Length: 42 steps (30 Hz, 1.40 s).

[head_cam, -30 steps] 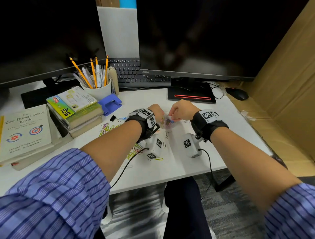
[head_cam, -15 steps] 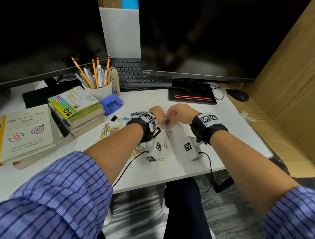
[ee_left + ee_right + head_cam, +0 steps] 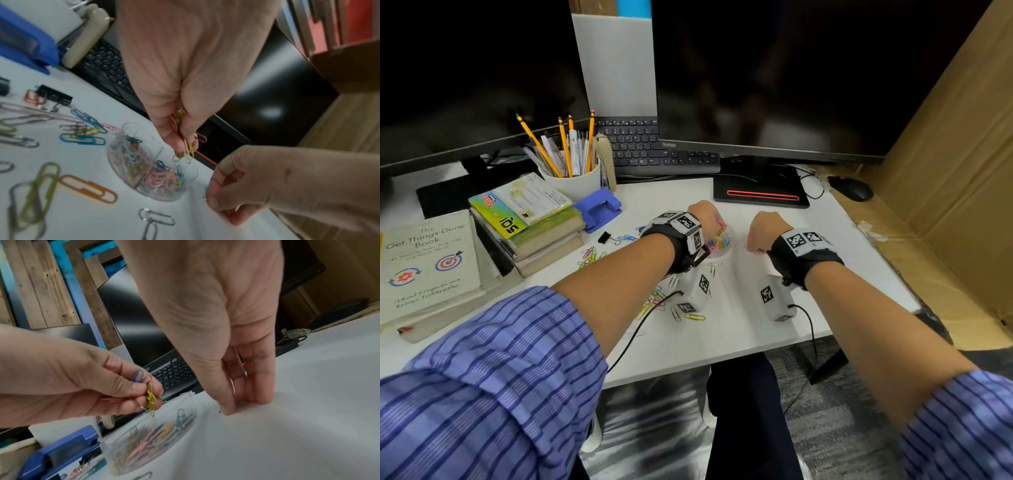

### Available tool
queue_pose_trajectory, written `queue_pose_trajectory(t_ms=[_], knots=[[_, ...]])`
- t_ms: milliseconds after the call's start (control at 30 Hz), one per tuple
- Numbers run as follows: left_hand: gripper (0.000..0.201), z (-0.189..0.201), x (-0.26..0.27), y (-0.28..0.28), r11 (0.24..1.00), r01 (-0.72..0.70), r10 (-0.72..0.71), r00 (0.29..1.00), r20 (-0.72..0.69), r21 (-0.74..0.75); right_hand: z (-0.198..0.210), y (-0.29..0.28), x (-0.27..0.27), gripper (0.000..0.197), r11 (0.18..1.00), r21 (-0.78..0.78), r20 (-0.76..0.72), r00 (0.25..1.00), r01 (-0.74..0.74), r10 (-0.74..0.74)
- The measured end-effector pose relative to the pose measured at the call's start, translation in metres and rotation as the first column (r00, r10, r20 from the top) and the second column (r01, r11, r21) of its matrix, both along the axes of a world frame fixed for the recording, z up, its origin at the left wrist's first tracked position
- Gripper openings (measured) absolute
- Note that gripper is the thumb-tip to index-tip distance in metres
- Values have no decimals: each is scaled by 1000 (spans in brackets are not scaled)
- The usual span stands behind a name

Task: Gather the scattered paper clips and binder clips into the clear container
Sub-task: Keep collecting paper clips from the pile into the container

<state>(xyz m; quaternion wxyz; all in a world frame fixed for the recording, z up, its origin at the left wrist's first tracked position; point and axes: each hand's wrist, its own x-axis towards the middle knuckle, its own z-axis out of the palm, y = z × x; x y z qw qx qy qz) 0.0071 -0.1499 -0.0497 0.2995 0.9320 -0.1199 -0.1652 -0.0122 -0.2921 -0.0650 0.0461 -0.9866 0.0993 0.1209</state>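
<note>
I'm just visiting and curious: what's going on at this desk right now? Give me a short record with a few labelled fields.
Setting: white desk with monitors, books and a cup of pencils
Left hand: pinches a bunch of coloured paper clips just above the clear container
Right hand: fingertips down on the desk right of the container, pinching what looks like a silver clip
Container: divided, partly filled with clips
Still loose: coloured clips and a black binder clip left of the container
</note>
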Motion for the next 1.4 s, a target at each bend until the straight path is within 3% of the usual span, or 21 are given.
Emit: queue_pose_trajectory(t_ms=[67, 167, 500, 600, 700, 900, 1000, 1067, 1233, 1400], knots=[[30, -1, 0, -1, 999, 14, -14, 1000, 18, 39, -4, 0, -1, 30, 1000, 15, 4, 1000, 1, -1], [33, -4, -1, 1, 998, 54, -54, 998, 28, 22, -4, 1, -4, 20, 999, 48, -37, 999, -11, 12], [34, -22, -3, 13, 961, -72, 91, 994, 62, -267, -6, 7, -5, 20, 995, 87, -12, 999, -41, 42], [35, -23, -1, 18, 918, -136, 160, 987, 34, -372, 1, 9, -1, 19, 960, 280, 123, 992, 5, -41], [37, -22, -1, 21, 912, -152, 171, 985, 16, -382, 2, 15, 2, 19, 851, 525, 190, 977, -17, -98], [38, -32, -2, 21, 908, -178, 181, 983, -29, -379, 1, 29, 6, 18, 903, 409, 206, 977, -132, 49], [34, -35, 0, 20, 892, -204, 213, 977, -24, -403, 4, 34, 6, 19, 798, 587, 227, 974, -133, -5], [30, -36, 2, 20, 883, -245, 256, 966, -27, -399, 5, 36, 5, 31, 731, 673, 193, 981, -109, -31], [30, -28, 4, 20, 872, -211, 148, 974, -173, -442, 4, 35, 4, 35, 825, 534, 247, 967, -185, 57], [57, -22, 2, 20, 862, -210, 91, 959, -267, -461, 0, 33, 2, 25, 781, 571, 309, 948, -252, 79]])
